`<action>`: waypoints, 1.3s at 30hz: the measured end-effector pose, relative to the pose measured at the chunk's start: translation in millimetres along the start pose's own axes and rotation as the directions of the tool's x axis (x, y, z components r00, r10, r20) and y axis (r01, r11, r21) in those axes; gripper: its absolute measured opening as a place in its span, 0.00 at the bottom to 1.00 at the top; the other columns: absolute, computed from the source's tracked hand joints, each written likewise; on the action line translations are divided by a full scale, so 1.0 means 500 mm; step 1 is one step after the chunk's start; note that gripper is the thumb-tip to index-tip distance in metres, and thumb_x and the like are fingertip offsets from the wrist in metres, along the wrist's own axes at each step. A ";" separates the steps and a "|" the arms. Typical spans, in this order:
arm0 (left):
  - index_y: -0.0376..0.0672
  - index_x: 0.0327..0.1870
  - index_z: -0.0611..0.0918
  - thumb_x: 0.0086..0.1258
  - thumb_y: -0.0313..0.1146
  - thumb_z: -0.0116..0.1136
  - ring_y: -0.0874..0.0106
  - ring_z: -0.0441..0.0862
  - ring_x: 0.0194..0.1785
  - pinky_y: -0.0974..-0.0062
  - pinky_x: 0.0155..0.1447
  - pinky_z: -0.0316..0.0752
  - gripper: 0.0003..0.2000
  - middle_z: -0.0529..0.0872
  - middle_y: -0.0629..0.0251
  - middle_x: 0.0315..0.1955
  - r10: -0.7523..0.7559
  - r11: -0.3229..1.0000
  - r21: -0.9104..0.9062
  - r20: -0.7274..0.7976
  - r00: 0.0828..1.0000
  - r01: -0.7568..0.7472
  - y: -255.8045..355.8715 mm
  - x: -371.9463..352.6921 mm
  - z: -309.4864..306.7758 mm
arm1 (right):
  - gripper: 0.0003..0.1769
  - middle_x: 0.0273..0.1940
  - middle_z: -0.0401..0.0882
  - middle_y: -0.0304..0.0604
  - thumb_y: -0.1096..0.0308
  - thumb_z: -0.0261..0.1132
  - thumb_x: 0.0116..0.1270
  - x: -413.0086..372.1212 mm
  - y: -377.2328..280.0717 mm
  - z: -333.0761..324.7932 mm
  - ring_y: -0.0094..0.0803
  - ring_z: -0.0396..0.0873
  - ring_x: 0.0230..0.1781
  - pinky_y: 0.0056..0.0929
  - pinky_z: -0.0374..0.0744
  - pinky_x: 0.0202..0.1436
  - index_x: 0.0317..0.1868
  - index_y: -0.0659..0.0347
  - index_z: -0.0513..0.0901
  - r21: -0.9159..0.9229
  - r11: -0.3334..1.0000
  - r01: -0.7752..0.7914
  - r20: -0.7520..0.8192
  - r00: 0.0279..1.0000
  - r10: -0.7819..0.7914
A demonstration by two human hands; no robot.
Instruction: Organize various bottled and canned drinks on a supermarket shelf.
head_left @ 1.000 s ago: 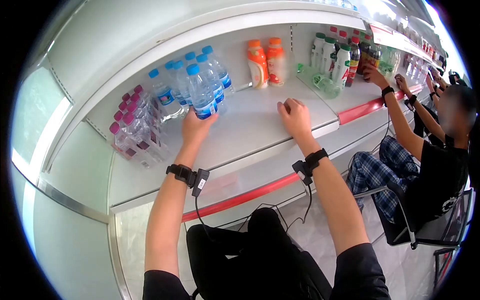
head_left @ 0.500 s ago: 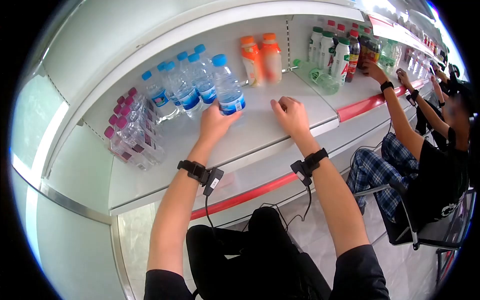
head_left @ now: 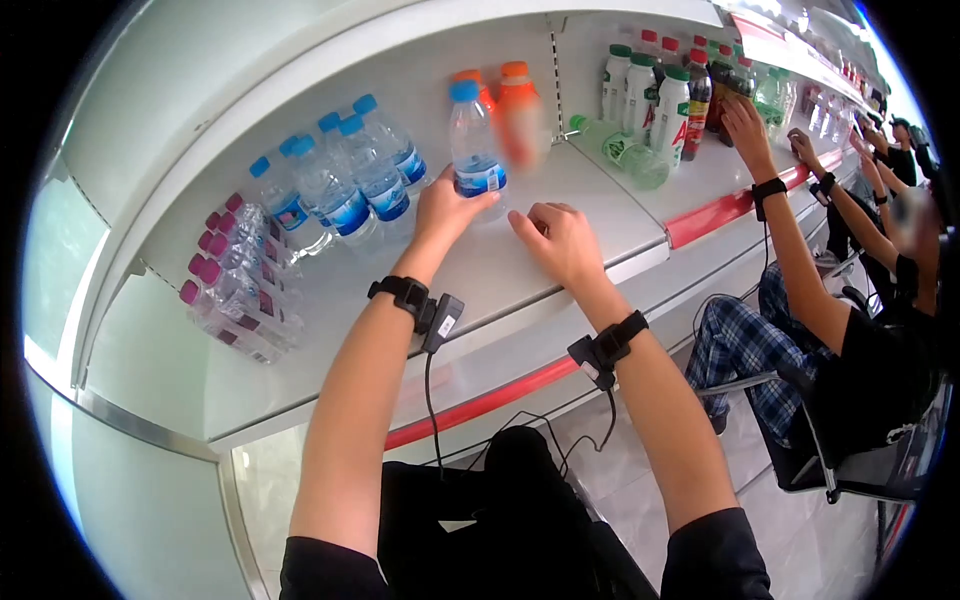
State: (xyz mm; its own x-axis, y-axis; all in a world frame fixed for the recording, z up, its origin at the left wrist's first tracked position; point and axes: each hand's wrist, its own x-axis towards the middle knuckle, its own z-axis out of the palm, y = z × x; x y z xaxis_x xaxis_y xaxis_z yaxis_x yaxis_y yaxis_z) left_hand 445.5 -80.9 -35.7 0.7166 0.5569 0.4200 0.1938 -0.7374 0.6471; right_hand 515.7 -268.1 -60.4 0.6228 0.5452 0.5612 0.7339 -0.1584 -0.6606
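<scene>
My left hand (head_left: pixel 447 212) is closed around the lower part of a clear water bottle (head_left: pixel 474 140) with a blue cap and blue label. The thumb lies across its front, and the other fingers are mostly hidden. The bottle stands upright in front of two orange-capped bottles (head_left: pixel 518 105), partly covering one. To its right, my right hand (head_left: pixel 562 243) hovers over the front of the shelf (head_left: pixel 400 345), holding nothing, its fingers loosely curled and thumb apart. Several more blue-capped water bottles (head_left: pixel 345 195) stand left of my left hand.
Pink-capped bottles (head_left: pixel 240 275) fill the shelf's left end. A green bottle (head_left: pixel 625 150) lies on its side at right, near white green-capped bottles (head_left: pixel 670 115) and dark cola bottles (head_left: pixel 697 105). A co-worker's hand (head_left: pixel 748 130) reaches in there; that person sits on a chair (head_left: pixel 790 400).
My left hand has carried the water bottle right, away from the other blue-capped bottles and toward the orange-capped ones. My right hand has shifted slightly left. The camera view has turned a little.
</scene>
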 end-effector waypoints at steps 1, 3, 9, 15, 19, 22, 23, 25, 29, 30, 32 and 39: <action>0.38 0.54 0.82 0.52 0.48 0.76 0.63 0.88 0.47 0.69 0.52 0.80 0.31 0.90 0.55 0.44 0.018 0.999 -0.031 -0.005 1.000 -0.018 -0.003 0.009 0.008 | 0.24 0.30 0.83 0.51 0.49 0.63 0.67 -0.001 0.002 0.002 0.49 0.81 0.38 0.45 0.79 0.42 0.27 0.65 0.83 0.008 1.000 -0.020 0.006 1.000 0.019; 0.38 0.54 0.82 0.52 0.47 0.76 0.60 0.88 0.48 0.67 0.53 0.80 0.31 0.90 0.53 0.44 0.017 0.999 -0.030 -0.008 1.000 -0.017 -0.004 0.024 0.025 | 0.25 0.30 0.83 0.51 0.48 0.63 0.67 -0.001 0.006 0.006 0.48 0.81 0.38 0.45 0.79 0.42 0.28 0.65 0.84 0.015 0.999 -0.037 0.018 0.999 0.037; 0.39 0.53 0.81 0.50 0.47 0.76 0.57 0.88 0.48 0.64 0.53 0.81 0.31 0.89 0.52 0.44 0.044 0.997 -0.060 0.097 0.994 -0.038 0.022 0.086 0.057 | 0.24 0.28 0.82 0.49 0.48 0.64 0.66 0.000 0.006 0.002 0.46 0.80 0.36 0.42 0.78 0.39 0.27 0.65 0.83 0.025 1.000 -0.005 -0.002 1.000 0.005; 0.38 0.52 0.82 0.53 0.46 0.75 0.66 0.88 0.45 0.68 0.52 0.80 0.28 0.90 0.56 0.42 0.077 0.986 -0.150 0.049 0.996 -0.069 0.041 0.123 0.138 | 0.24 0.27 0.81 0.50 0.50 0.65 0.66 0.000 0.008 0.005 0.47 0.79 0.33 0.43 0.77 0.38 0.26 0.66 0.82 0.036 0.999 0.024 -0.019 1.000 -0.023; 0.39 0.56 0.80 0.52 0.47 0.74 0.57 0.87 0.48 0.63 0.55 0.80 0.32 0.89 0.52 0.43 0.113 0.981 -0.164 0.018 0.993 -0.109 0.046 0.131 0.162 | 0.24 0.27 0.81 0.51 0.51 0.64 0.66 0.000 0.011 0.005 0.48 0.78 0.33 0.43 0.76 0.38 0.27 0.66 0.82 0.041 0.999 0.034 -0.016 0.999 -0.033; 0.38 0.62 0.76 0.52 0.47 0.74 0.57 0.87 0.49 0.62 0.55 0.80 0.37 0.89 0.52 0.44 0.076 0.987 -0.138 -0.021 0.997 -0.078 0.046 0.138 0.177 | 0.24 0.28 0.82 0.51 0.51 0.64 0.67 0.001 0.007 0.004 0.48 0.78 0.34 0.43 0.77 0.38 0.27 0.66 0.82 0.059 0.997 0.047 -0.016 0.999 -0.046; 0.38 0.62 0.76 0.52 0.47 0.74 0.57 0.87 0.49 0.62 0.55 0.80 0.37 0.89 0.52 0.44 0.074 0.988 -0.138 -0.021 0.997 -0.076 0.044 0.139 0.179 | 0.24 0.28 0.82 0.51 0.51 0.64 0.67 0.000 0.007 0.004 0.48 0.79 0.34 0.43 0.77 0.38 0.27 0.67 0.82 0.055 0.998 0.044 -0.020 0.999 -0.043; 0.37 0.67 0.72 0.51 0.47 0.74 0.56 0.87 0.49 0.61 0.55 0.80 0.41 0.89 0.51 0.45 0.020 0.996 -0.084 0.001 1.000 -0.020 0.049 0.144 0.180 | 0.23 0.28 0.82 0.51 0.51 0.64 0.67 0.001 0.006 0.004 0.48 0.79 0.34 0.43 0.77 0.38 0.27 0.67 0.82 0.050 0.998 0.045 -0.027 0.999 -0.043; 0.37 0.68 0.70 0.51 0.47 0.74 0.54 0.87 0.49 0.61 0.54 0.81 0.42 0.89 0.50 0.45 0.007 0.999 -0.047 0.039 0.999 -0.005 0.049 0.158 0.178 | 0.23 0.28 0.82 0.51 0.52 0.64 0.67 -0.001 0.007 0.004 0.49 0.79 0.34 0.44 0.77 0.38 0.26 0.67 0.81 0.036 0.999 0.038 -0.031 0.999 -0.037; 0.37 0.67 0.71 0.51 0.47 0.75 0.54 0.87 0.49 0.61 0.54 0.81 0.42 0.88 0.49 0.45 0.004 0.999 -0.049 0.022 1.000 -0.003 0.050 0.158 0.179 | 0.23 0.28 0.82 0.51 0.52 0.64 0.67 0.000 0.006 0.005 0.49 0.79 0.34 0.44 0.77 0.38 0.26 0.67 0.81 0.043 0.999 0.033 -0.034 0.999 -0.032; 0.37 0.67 0.71 0.50 0.46 0.75 0.54 0.87 0.49 0.61 0.54 0.81 0.42 0.88 0.49 0.45 -0.003 0.999 -0.049 0.005 1.000 0.004 0.049 0.155 0.180 | 0.23 0.28 0.82 0.51 0.52 0.64 0.67 0.002 0.008 0.005 0.49 0.79 0.34 0.44 0.77 0.38 0.26 0.67 0.81 0.049 0.998 0.036 -0.033 0.999 -0.034; 0.36 0.66 0.71 0.50 0.46 0.74 0.52 0.87 0.49 0.60 0.54 0.81 0.41 0.88 0.47 0.44 0.045 0.993 -0.109 -0.030 0.999 -0.048 0.038 0.145 0.191 | 0.23 0.25 0.77 0.55 0.54 0.64 0.67 0.002 0.014 0.012 0.48 0.75 0.27 0.42 0.72 0.33 0.28 0.71 0.80 0.087 0.992 0.095 -0.075 0.993 -0.089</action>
State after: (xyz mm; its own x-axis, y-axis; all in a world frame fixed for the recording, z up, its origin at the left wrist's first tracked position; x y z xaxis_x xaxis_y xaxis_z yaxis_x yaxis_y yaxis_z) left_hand 565.3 -90.8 -53.9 0.7039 0.5347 0.4675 0.0855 -0.7172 0.6916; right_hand 519.8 -263.8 -67.3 0.5737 0.4942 0.6532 0.7634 -0.0336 -0.6451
